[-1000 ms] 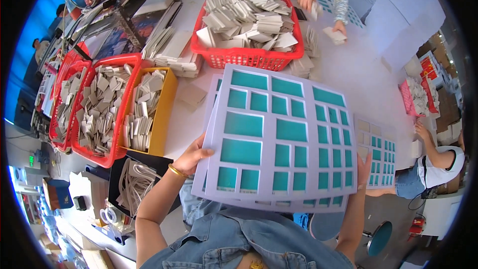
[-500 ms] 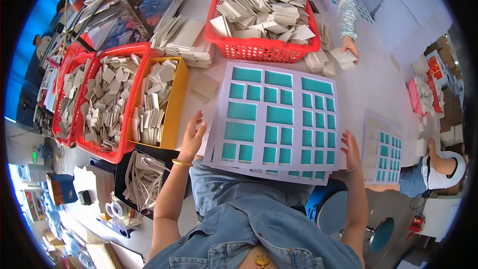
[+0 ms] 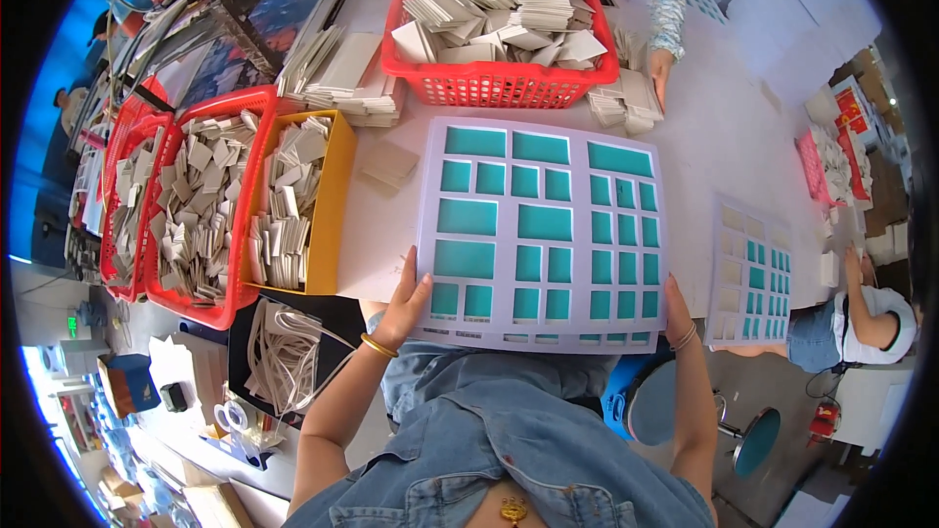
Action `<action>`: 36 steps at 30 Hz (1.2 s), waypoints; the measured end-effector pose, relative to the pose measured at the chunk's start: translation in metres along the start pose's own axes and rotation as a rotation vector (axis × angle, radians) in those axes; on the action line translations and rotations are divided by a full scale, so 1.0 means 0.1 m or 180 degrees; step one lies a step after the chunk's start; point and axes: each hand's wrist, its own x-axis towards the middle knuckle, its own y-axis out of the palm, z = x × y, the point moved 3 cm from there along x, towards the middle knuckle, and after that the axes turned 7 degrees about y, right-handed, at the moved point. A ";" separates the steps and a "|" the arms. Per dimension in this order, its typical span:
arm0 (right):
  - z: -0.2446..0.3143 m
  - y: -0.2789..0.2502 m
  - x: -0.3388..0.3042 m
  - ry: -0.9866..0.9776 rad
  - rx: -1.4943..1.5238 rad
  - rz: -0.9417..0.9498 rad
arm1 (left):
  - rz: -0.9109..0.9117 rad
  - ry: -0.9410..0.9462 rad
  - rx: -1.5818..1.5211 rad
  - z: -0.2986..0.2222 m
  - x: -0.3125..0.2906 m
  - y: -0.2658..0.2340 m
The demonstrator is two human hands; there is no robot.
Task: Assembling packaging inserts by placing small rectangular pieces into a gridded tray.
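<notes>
A stack of white lattice panels (image 3: 581,235), with rectangular windows showing a teal layer, lies on the table in front of me. Its near edge juts toward my lap, and a lower panel peeks out there. My left hand (image 3: 399,311) holds the stack's left edge near the close corner, thumb and fingers against the side. At the opposite edge, my right hand (image 3: 679,313) presses with its fingers along the side; part of its grip is hidden. A loose grey-white card (image 3: 388,164) lies left of the stack.
Beyond the panels stands a red basket (image 3: 499,88) heaped with pale cards. A yellow box (image 3: 337,200) and red baskets (image 3: 256,225) of small pieces line the left. A co-worker's hand (image 3: 660,73) touches cards at the back; another panel (image 3: 748,274) lies right, by another person.
Both hands have closed in from beside the stack onto its side edges. The panels now sit more evenly at the left. The co-worker's hand has moved left to the card piles.
</notes>
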 end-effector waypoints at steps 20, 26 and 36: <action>0.45 -0.04 0.00 -0.0597 -0.1257 -0.1549 | -0.0014 -0.0134 -0.0061 -0.01 0.07 -0.40; 1.17 0.51 0.23 -0.1571 -0.1944 -0.0817 | -0.0463 0.0625 0.0610 -0.38 0.23 -0.57; 1.51 3.70 0.90 -0.3025 -0.3386 0.1193 | -0.0828 0.0855 0.0928 -0.35 0.05 -0.59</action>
